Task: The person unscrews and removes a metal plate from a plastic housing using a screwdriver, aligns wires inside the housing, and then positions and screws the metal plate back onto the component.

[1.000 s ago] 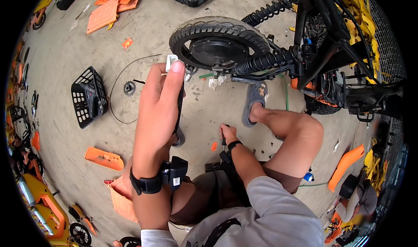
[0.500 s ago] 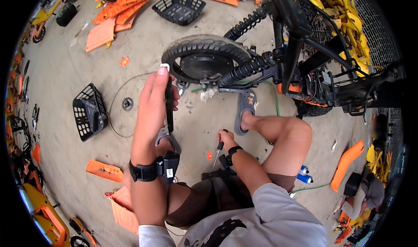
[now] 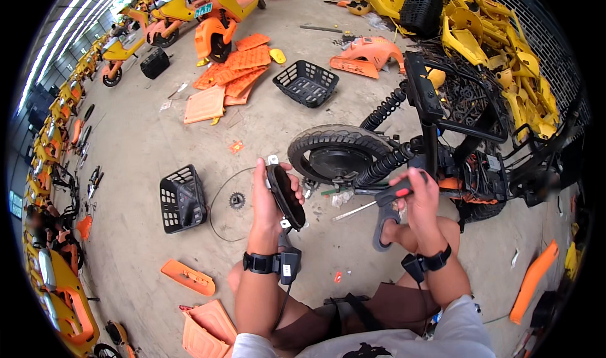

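My left hand (image 3: pixel 266 200) is closed around a long oval black part (image 3: pixel 287 197) with pale metal tabs at its ends. Its kind I cannot make out; a dark inner face shows between thumb and fingers. Over by the right knee, my right hand (image 3: pixel 423 200) grips a screwdriver (image 3: pixel 392 194) by its black and red handle. The bare shaft slants down to the left, its tip apart from the black part. Beyond both hands lies the rear wheel (image 3: pixel 338 156) of a stripped scooter frame (image 3: pixel 432 115) with coil shock absorbers.
Black baskets (image 3: pixel 183 200) (image 3: pixel 306 83) sit on the concrete floor beside a sprocket (image 3: pixel 237 199) and a looped cable. Orange panels (image 3: pixel 233 74) are piled farther off. Yellow body parts (image 3: pixel 492 49) heap up at the right back. Several scooters (image 3: pixel 214 11) stand at the far left.
The view has tilted up and swung left. My left hand has turned the black part so its inner face shows. My right hand has risen from my lap, bringing the screwdriver nearer the part.
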`<state>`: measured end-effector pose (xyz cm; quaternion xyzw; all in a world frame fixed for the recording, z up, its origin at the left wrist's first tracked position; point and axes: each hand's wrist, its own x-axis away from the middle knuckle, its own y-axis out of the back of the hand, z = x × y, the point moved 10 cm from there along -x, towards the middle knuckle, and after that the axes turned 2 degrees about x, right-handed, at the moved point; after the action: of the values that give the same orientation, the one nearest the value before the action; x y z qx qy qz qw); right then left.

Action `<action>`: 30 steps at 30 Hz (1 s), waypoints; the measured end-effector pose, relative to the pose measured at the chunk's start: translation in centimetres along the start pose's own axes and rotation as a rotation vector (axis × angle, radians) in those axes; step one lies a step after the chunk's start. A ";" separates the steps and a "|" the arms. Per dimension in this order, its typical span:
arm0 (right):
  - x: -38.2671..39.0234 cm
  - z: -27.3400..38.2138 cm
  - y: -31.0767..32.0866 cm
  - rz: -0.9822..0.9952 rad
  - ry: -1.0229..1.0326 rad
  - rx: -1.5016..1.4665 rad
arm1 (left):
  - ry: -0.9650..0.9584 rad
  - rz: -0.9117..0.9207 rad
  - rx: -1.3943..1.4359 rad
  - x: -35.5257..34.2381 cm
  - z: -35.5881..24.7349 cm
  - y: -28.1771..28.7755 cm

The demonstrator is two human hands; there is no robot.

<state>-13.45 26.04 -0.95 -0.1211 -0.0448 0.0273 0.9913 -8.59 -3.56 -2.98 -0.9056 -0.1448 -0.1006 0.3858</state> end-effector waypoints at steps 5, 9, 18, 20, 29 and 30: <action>0.8 0.3 -2.3 0.070 0.014 -0.190 | -0.070 -0.059 0.030 -0.2 0.9 0.7; 0.8 -1.4 -3.4 0.177 -0.041 -0.227 | -0.108 -0.101 0.010 -0.4 0.7 0.4; 1.1 -1.8 -3.5 0.155 -0.051 -0.237 | -0.115 -0.128 -0.005 -0.1 0.7 0.0; 1.0 -1.8 -3.5 0.149 -0.063 -0.227 | -0.117 -0.127 -0.003 0.0 0.6 -0.1; 1.0 -2.8 -3.9 0.175 -0.093 -0.256 | -0.115 -0.140 -0.015 0.0 0.6 0.4; 1.0 -2.8 -4.0 0.182 -0.088 -0.257 | -0.122 -0.144 -0.021 0.1 0.6 0.4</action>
<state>-12.02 21.59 -2.62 -0.2490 -0.0803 0.1165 0.9581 -8.35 -3.42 -3.63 -0.9013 -0.2314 -0.0743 0.3585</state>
